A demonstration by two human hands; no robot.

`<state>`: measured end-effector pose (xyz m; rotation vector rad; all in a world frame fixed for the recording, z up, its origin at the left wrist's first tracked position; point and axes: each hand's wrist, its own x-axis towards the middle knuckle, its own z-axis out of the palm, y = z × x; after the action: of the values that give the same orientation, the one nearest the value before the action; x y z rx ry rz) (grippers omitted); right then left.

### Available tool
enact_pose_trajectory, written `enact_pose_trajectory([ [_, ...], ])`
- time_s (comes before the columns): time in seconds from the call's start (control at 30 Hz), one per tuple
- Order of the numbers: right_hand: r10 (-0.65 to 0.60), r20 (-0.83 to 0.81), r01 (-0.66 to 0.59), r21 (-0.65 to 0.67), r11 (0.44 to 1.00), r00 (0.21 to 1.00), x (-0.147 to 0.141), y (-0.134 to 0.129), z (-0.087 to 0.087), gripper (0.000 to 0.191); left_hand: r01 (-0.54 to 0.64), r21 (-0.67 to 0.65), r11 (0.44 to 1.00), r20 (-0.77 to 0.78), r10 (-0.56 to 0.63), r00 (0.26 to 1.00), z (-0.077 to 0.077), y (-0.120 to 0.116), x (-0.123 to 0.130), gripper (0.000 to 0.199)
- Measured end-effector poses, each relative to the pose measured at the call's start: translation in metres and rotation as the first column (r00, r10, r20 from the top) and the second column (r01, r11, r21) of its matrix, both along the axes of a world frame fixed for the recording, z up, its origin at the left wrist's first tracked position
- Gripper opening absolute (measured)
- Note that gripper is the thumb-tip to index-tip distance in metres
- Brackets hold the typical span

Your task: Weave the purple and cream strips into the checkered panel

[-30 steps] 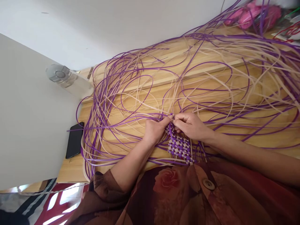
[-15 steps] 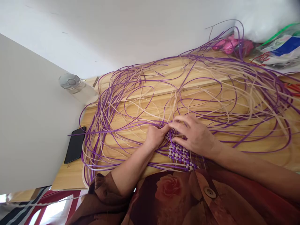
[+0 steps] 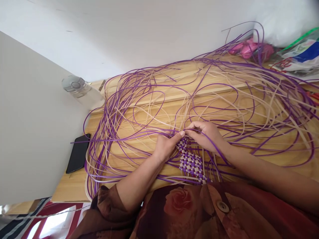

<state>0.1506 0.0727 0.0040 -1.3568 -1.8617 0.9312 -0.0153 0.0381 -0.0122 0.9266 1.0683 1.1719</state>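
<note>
A woven piece [image 3: 191, 163] of purple and cream strands lies in front of me, narrowing toward its far end. My left hand [image 3: 166, 144] is closed on that far end, its thumb pressed on top and its other fingers hidden underneath. Close beside it, my right hand [image 3: 205, 135] pinches a purple strand [image 3: 211, 143] between thumb and forefinger. The strand bends back over the right fingers toward the wrist. Long loose purple and cream strands [image 3: 117, 99] spread out from the weave on both sides.
The strands cover much of the wooden table [image 3: 67, 186]. On the left are a black phone [image 3: 78, 153] and a clear bottle with a grey lid [image 3: 83, 91]. Pink bundles [image 3: 249, 49] and plastic bags [image 3: 302, 54] sit at the far right, against the wall [image 3: 149, 36].
My right hand has shifted off the weave to its far end, and its spread fingers have closed on a purple strand. More of the weave shows. The left hand keeps its grip.
</note>
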Motion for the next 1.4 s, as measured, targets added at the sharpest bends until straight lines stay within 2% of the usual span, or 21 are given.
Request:
enact_pose_trajectory([
  [0.1,0.105,0.045,-0.104,-0.028,0.994,0.993,0.007,0.011,0.013,0.02,-0.017,-0.031,0.999,0.006,0.017,1.0,0.005,0.0,0.002,0.027],
  [0.17,0.152,0.129,-0.151,-0.014,0.988,0.98,0.019,0.017,0.039,0.017,-0.046,-0.088,0.995,0.024,0.048,0.999,0.007,0.001,0.003,0.027],
  [0.2,0.116,0.173,-0.123,0.031,0.992,0.978,0.025,0.017,0.055,0.015,-0.056,-0.118,0.991,0.033,0.06,0.998,0.008,0.001,0.003,0.028],
  [0.27,-0.13,0.181,0.08,0.263,0.962,0.975,0.036,0.01,0.087,0.017,-0.062,-0.162,0.985,0.051,0.071,0.996,0.009,0.002,0.003,0.029],
  [0.3,-0.119,0.145,0.073,0.289,0.954,0.982,0.039,0.004,0.098,0.019,-0.057,-0.169,0.984,0.067,0.069,0.995,0.009,0.002,0.003,0.028],
  [0.33,0.011,0.119,-0.042,0.259,0.965,0.993,0.04,-0.002,0.104,0.021,-0.045,-0.167,0.985,0.087,0.06,0.994,0.008,0.002,0.002,0.028],
  [0.37,0.207,0.146,-0.232,0.183,0.955,0.967,0.039,-0.008,0.104,0.023,-0.028,-0.16,0.987,0.105,0.046,0.993,0.008,0.002,0.002,0.027],
  [0.4,0.341,0.207,-0.369,0.115,0.922,0.917,0.037,-0.012,0.098,0.023,-0.015,-0.148,0.989,0.122,0.033,0.992,0.007,0.002,0.001,0.026],
  [0.43,0.405,0.28,-0.44,0.076,0.895,0.87,0.035,-0.014,0.089,0.024,-0.006,-0.137,0.991,0.135,0.024,0.991,0.006,0.003,0.001,0.025],
  [0.47,0.401,0.363,-0.446,0.045,0.894,0.841,0.033,-0.015,0.077,0.024,0.0,-0.131,0.991,0.141,0.018,0.99,0.005,0.003,0.0,0.024],
  [0.5,0.343,0.42,-0.398,0.051,0.916,0.841,0.032,-0.015,0.066,0.022,0.003,-0.131,0.991,0.14,0.016,0.99,0.004,0.003,-0.001,0.023],
  [0.57,0.301,0.455,-0.353,0.031,0.935,0.838,0.032,-0.014,0.052,0.02,-0.002,-0.14,0.99,0.129,0.02,0.991,0.002,0.004,-0.002,0.021],
  [0.67,0.382,0.344,-0.415,0.025,0.91,0.858,0.035,-0.018,0.058,0.021,0.011,-0.135,0.991,0.124,0.006,0.992,0.002,0.005,-0.003,0.02],
  [0.73,0.459,0.209,-0.474,0.029,0.88,0.864,0.032,-0.021,0.068,0.019,0.02,-0.116,0.993,0.134,-0.005,0.991,0.003,0.005,-0.003,0.021],
  [0.8,0.515,0.043,-0.514,-0.035,0.857,0.856,0.025,-0.021,0.072,0.018,0.019,-0.091,0.996,0.139,-0.006,0.99,0.004,0.005,-0.002,0.021],
  [0.87,0.482,-0.097,-0.491,-0.124,0.862,0.871,0.015,-0.016,0.067,0.019,0.017,-0.072,0.997,0.143,-0.007,0.99,0.005,0.005,-0.002,0.021],
  [0.93,0.384,-0.172,-0.413,-0.188,0.891,0.907,0.008,-0.011,0.055,0.02,0.027,-0.067,0.997,0.156,-0.016,0.988,0.005,0.005,-0.003,0.02],
  [1.03,0.216,-0.211,-0.267,-0.258,0.929,0.953,0.005,-0.003,0.039,0.02,0.039,-0.092,0.995,0.188,-0.021,0.982,0.005,0.005,-0.003,0.02],
  [1.1,0.114,-0.219,-0.183,-0.33,0.926,0.969,0.006,-0.001,0.033,0.02,0.034,-0.113,0.993,0.202,-0.011,0.979,0.005,0.005,-0.004,0.022],
  [1.2,0.025,-0.225,-0.119,-0.417,0.901,0.974,0.006,0.0,0.031,0.021,0.021,-0.136,0.99,0.203,0.007,0.979,0.006,0.005,-0.003,0.025],
  [1.4,-0.036,-0.141,-0.033,-0.458,0.888,0.989,-0.001,0.001,0.033,0.01,-0.036,-0.151,0.988,0.122,0.055,0.991,0.007,0.004,0.0,0.03],
])
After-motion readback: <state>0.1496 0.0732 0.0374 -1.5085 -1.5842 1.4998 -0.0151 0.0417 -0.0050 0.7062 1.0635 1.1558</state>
